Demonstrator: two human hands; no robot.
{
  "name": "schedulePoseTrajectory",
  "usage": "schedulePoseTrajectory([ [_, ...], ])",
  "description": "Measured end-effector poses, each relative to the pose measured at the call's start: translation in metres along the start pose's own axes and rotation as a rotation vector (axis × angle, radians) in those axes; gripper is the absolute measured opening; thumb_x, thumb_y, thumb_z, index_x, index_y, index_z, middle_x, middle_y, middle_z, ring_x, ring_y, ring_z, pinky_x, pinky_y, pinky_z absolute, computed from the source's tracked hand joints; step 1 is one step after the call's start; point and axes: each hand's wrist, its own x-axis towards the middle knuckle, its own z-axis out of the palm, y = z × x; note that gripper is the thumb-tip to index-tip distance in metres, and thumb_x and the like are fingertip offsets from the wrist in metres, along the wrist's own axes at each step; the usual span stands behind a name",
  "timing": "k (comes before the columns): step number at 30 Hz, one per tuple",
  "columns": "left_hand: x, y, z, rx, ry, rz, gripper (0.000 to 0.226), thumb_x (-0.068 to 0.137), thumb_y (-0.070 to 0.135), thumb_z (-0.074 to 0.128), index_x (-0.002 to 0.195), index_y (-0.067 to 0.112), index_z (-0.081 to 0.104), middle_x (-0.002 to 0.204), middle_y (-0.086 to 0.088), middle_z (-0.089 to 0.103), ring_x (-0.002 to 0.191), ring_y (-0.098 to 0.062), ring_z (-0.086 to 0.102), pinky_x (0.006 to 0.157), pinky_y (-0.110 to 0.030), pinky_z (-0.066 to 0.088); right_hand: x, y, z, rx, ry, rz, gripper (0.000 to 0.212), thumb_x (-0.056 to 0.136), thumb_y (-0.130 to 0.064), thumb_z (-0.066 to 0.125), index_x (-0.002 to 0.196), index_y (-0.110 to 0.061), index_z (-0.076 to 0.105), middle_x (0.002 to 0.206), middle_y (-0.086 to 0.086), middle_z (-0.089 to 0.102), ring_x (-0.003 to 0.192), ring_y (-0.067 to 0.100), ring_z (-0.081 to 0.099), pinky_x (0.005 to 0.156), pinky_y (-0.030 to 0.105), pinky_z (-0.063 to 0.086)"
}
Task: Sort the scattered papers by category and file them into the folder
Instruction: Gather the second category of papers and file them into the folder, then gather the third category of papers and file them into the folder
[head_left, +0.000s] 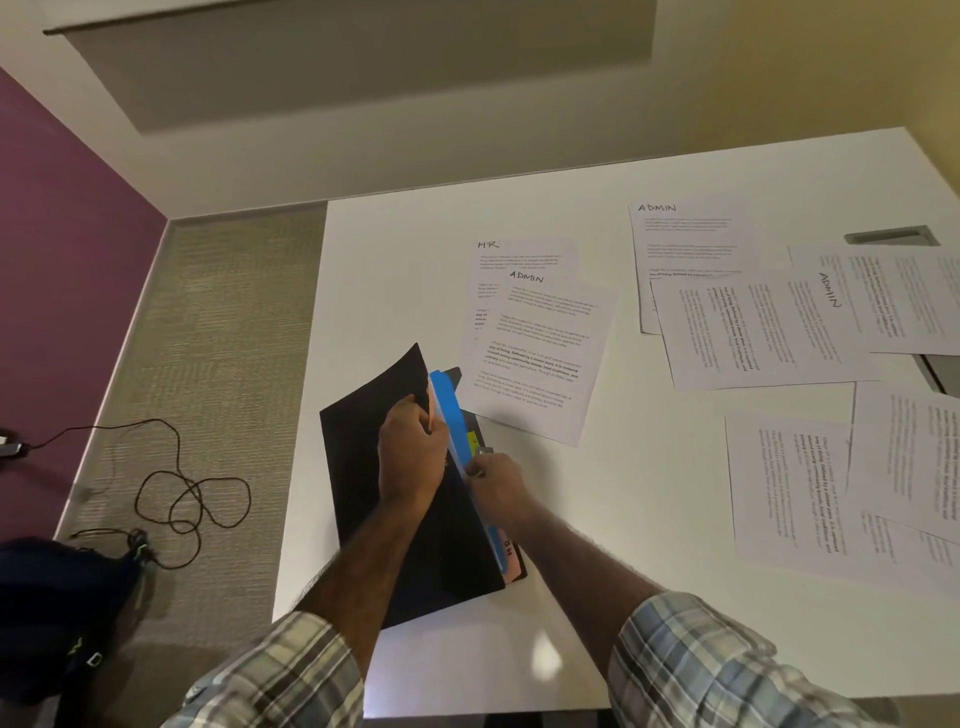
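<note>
A black folder (363, 467) lies at the left of the white table (623, 519), its cover raised. My left hand (413, 452) grips the cover's edge together with an orange divider. My right hand (493, 486) pinches the blue divider (447, 410) lower down; a yellow tab (471, 441) shows beside it. Just beyond the folder lies a sheet headed ADMIN (535, 353) overlapping a sheet headed HR (519, 254). More printed sheets, two headed ADMIN (685, 244) (883, 301), are spread over the right half.
Several unheaded sheets (789, 483) lie near the right edge. A grey cable slot (891, 236) is set in the table at the far right. On the carpet to the left lie a looped black cable (192, 499) and a dark bag (57, 613).
</note>
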Motion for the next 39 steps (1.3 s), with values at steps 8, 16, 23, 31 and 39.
schedulePoseTrajectory([
  [8,0.001,-0.004,0.021,0.265,-0.023,0.238,0.016,0.094,0.022,0.070,0.089,0.009,0.062,0.132,-0.010,0.063,0.113,-0.023,0.067,0.074,-0.032,0.062,-0.024,0.014,-0.007,0.067,0.195,0.047,0.024,0.100,-0.030,0.052,0.089,-0.019,0.069,0.085,-0.004,0.069,0.078,0.013,0.064,0.061,0.020,0.041],
  [16,-0.008,-0.015,0.043,0.562,-0.057,0.534,0.003,0.079,-0.007,0.068,0.079,-0.005,0.066,0.086,-0.029,0.067,0.092,-0.048,0.070,0.063,-0.049,0.062,-0.080,0.084,-0.075,-0.163,0.296,0.066,0.039,0.102,-0.028,0.046,0.064,-0.030,0.042,0.068,-0.014,0.050,0.076,0.015,0.053,0.070,0.027,0.035],
  [23,-0.055,-0.002,0.063,0.415,-0.333,0.505,0.036,0.093,0.025,0.057,0.121,0.002,0.062,0.152,-0.026,0.043,0.140,-0.042,0.042,0.110,-0.055,0.042,-0.136,0.151,-0.138,-0.305,0.413,0.247,0.030,0.103,-0.035,0.043,0.085,-0.019,0.060,0.094,0.003,0.073,0.092,0.024,0.067,0.076,0.033,0.046],
  [31,-0.103,0.062,0.099,0.306,-0.480,0.590,0.061,0.100,0.041,0.051,0.154,0.017,0.038,0.170,-0.009,0.011,0.157,-0.030,0.012,0.125,-0.046,0.020,-0.187,0.195,-0.189,-0.327,0.569,0.373,0.043,0.098,-0.053,0.045,0.116,-0.021,0.067,0.114,0.001,0.071,0.113,0.023,0.063,0.094,0.034,0.048],
  [39,-0.115,0.158,0.139,0.337,-0.547,0.644,0.074,0.099,0.045,0.053,0.161,0.021,0.022,0.171,-0.004,0.003,0.158,-0.027,0.006,0.125,-0.044,0.021,-0.199,0.262,-0.267,-0.280,0.586,0.485,0.046,0.096,-0.058,0.039,0.118,-0.023,0.059,0.122,-0.002,0.064,0.122,0.021,0.055,0.105,0.040,0.041],
])
